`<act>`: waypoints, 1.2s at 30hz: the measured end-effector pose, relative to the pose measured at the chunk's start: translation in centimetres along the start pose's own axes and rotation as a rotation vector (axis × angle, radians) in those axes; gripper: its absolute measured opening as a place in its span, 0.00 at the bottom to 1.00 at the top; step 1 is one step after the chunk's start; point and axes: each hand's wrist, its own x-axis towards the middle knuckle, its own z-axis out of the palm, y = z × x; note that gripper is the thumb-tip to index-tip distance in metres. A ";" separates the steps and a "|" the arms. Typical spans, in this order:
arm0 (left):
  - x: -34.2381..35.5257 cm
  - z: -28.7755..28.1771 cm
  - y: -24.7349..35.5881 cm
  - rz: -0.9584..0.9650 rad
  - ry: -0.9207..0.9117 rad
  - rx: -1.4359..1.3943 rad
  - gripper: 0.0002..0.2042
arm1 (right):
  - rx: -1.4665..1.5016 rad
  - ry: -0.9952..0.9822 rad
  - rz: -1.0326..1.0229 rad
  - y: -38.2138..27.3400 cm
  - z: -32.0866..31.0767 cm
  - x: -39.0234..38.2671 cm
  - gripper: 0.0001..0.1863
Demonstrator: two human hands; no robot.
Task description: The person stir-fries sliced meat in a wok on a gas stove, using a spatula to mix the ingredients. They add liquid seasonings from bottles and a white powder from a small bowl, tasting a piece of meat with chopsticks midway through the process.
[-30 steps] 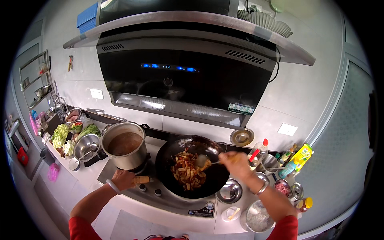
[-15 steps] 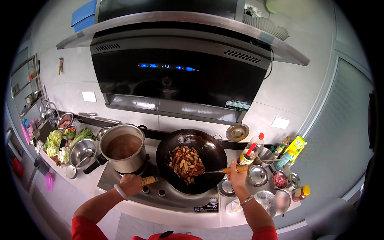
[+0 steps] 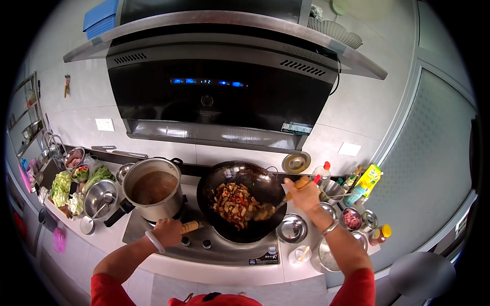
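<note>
A dark wok [image 3: 265,191] rests on the right side of the steel gas stove [image 3: 214,256]. My left hand [image 3: 168,232] is closed around the wok's wooden handle [image 3: 190,227]. In my right hand [image 3: 302,195] I grip a spatula by its wooden handle; the spatula blade [image 3: 263,211] lies at the right edge of the food, blurred by motion. Chopped brown pieces with bits of red [image 3: 232,204] are heaped in the wok's middle. Left of the wok, a large steel pot [image 3: 159,206] of brownish liquid stands on the stove.
A range hood [image 3: 214,102] hangs over the stove. Left are a steel bowl [image 3: 97,193] with a ladle and leafy cabbage [image 3: 61,187]. On the right stand bottles, a bowl of raw meat [image 3: 351,218], an empty steel bowl [image 3: 292,228] and a jar with a yellow lid [image 3: 380,234].
My right hand has moved up and slightly away with the spatula, its blade now showing at the food's right edge. My left hand keeps hold of the wok handle. The view has shifted slightly.
</note>
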 end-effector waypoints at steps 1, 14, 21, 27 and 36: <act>0.1 0.0 -0.2 -0.001 -0.009 -0.005 0.12 | -0.023 -0.005 0.040 0.3 -0.6 0.5 0.26; -0.5 1.4 -0.3 -0.027 -0.078 -0.034 0.10 | 0.728 0.049 0.303 4.3 9.9 -5.2 0.19; -0.6 0.9 -0.6 -0.052 -0.077 -0.016 0.10 | 0.076 -0.006 -0.564 -0.2 7.0 -1.3 0.18; 0.1 1.5 -1.9 -0.018 -0.060 -0.020 0.10 | -0.053 -0.062 -0.147 1.4 -1.2 3.6 0.19; 0.9 1.6 -2.6 -0.045 -0.127 -0.067 0.12 | 0.727 -0.101 0.246 11.4 9.7 1.0 0.18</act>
